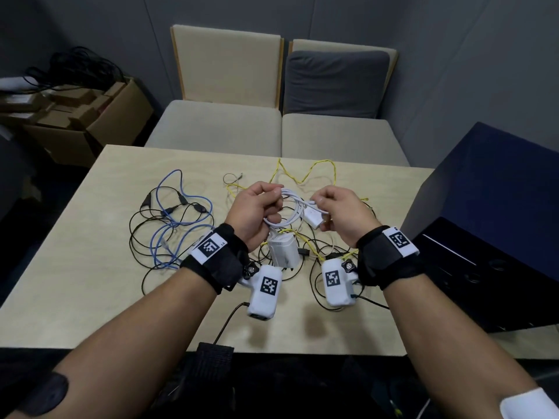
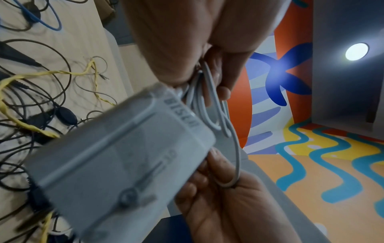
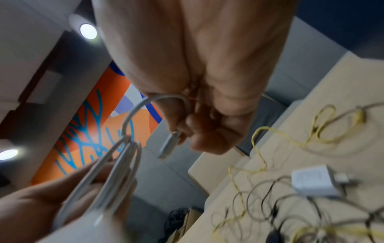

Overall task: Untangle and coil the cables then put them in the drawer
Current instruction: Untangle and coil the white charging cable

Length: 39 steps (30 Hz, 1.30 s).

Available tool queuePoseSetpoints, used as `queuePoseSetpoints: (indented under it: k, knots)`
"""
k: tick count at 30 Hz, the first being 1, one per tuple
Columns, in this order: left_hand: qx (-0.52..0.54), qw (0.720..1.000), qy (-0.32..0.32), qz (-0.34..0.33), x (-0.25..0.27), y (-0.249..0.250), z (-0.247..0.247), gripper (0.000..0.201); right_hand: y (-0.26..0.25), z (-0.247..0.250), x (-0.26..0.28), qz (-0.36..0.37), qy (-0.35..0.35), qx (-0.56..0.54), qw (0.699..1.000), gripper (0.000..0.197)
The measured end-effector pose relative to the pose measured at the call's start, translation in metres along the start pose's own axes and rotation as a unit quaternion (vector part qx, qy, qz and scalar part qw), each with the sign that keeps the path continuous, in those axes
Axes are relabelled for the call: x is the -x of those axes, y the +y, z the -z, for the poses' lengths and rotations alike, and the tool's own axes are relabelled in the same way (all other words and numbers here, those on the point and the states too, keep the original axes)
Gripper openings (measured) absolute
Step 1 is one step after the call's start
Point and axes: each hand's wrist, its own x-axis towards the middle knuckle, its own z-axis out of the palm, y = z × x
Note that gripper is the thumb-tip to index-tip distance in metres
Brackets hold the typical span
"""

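Here left hand [image 1: 254, 208] fingers clamp the coiled white cable [image 1: 290, 207]; right hand [image 1: 338, 207] fingers pinch its plug [image 1: 314, 217].

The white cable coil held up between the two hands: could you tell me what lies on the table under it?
Under the white cable coil lie a white charger block, black cables and a yellow cable on the table. The hands and coil cover part of the tangle, so how it crosses there cannot be seen.

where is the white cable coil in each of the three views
Head: white cable coil at centre, held above the table between the left hand and right hand.
Left wrist: loops at centre, just right of the blurred white box.
Right wrist: loops lower left, free end arching up to the right hand.
Shared landmark: yellow cable on the table.
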Motion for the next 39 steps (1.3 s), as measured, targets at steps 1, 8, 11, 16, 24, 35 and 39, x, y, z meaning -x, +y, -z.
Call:
queuePoseSetpoints:
  k: [1,8,11,16,24,35,39]
  knots:
    - [0.005,1.0,0.0,-0.005,-0.001,0.0,-0.001,0.014,0.0,-0.003,0.003,0.002,-0.021,-0.006,1.0,0.023]
    - [-0.025,0.997,-0.019,-0.071,0.0,-0.006,-0.007,0.016,-0.015,-0.019,0.015,-0.074,-0.112,-0.215,0.967,0.038]
    - [-0.064,0.993,-0.03,-0.098,0.002,-0.005,-0.009,0.015,-0.018,-0.019,0.018,-0.054,-0.123,-0.215,0.967,0.038]
    - [-0.063,0.994,-0.034,-0.086,-0.001,-0.005,-0.008,0.016,-0.017,-0.027,0.02,-0.026,-0.087,-0.224,0.97,0.027]
    - [-0.098,0.992,-0.063,-0.05,0.001,-0.01,-0.011,0.019,-0.015,-0.026,0.016,-0.007,-0.021,-0.182,0.983,0.026]
    - [-0.198,0.978,-0.015,-0.056,-0.004,-0.023,-0.007,0.019,-0.012,-0.019,0.011,0.218,0.087,0.258,0.937,0.012]
    - [-0.161,0.985,0.003,-0.056,-0.008,-0.019,-0.006,0.018,-0.016,-0.019,0.018,0.237,0.017,0.306,0.922,0.013]
